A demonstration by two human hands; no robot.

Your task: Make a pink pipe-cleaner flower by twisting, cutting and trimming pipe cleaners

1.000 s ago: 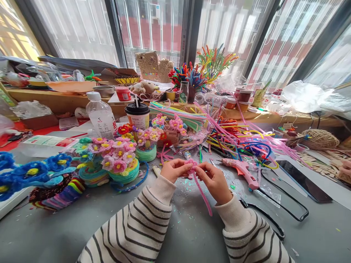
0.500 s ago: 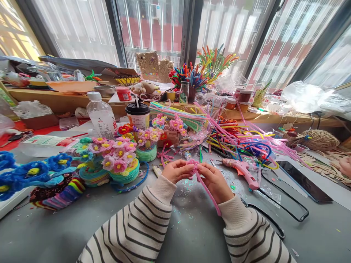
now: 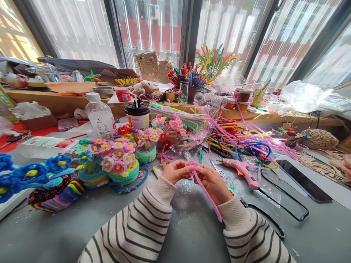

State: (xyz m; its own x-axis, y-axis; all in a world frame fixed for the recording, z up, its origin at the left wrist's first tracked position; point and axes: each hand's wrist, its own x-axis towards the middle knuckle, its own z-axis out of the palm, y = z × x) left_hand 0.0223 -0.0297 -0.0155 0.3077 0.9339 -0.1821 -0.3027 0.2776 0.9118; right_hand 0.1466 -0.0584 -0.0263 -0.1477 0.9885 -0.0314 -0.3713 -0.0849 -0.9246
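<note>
A pink pipe cleaner (image 3: 207, 196) is bent into small loops at its upper end, and its straight tail slants down toward my right cuff. My left hand (image 3: 175, 171) pinches the looped part from the left. From the other side, the thumb and fingers of my right hand (image 3: 214, 182) are closed on the same pipe cleaner where the tail leaves the loops. Both hands are just above the grey table (image 3: 189, 233). Scissors (image 3: 217, 168) lie behind my right hand, partly hidden.
A pink glue gun (image 3: 241, 171) and a phone (image 3: 304, 180) lie to the right. Pipe-cleaner flower pots (image 3: 124, 176) stand at left, near a bottle (image 3: 101, 117) and a lidded cup (image 3: 137, 116). Loose pipe cleaners (image 3: 233, 128) pile up behind. Another person's hand (image 3: 346, 166) shows at the right edge.
The pipe cleaner's tail has swung slightly and its end hangs a little lower. Both hands keep their hold in nearly the same place.
</note>
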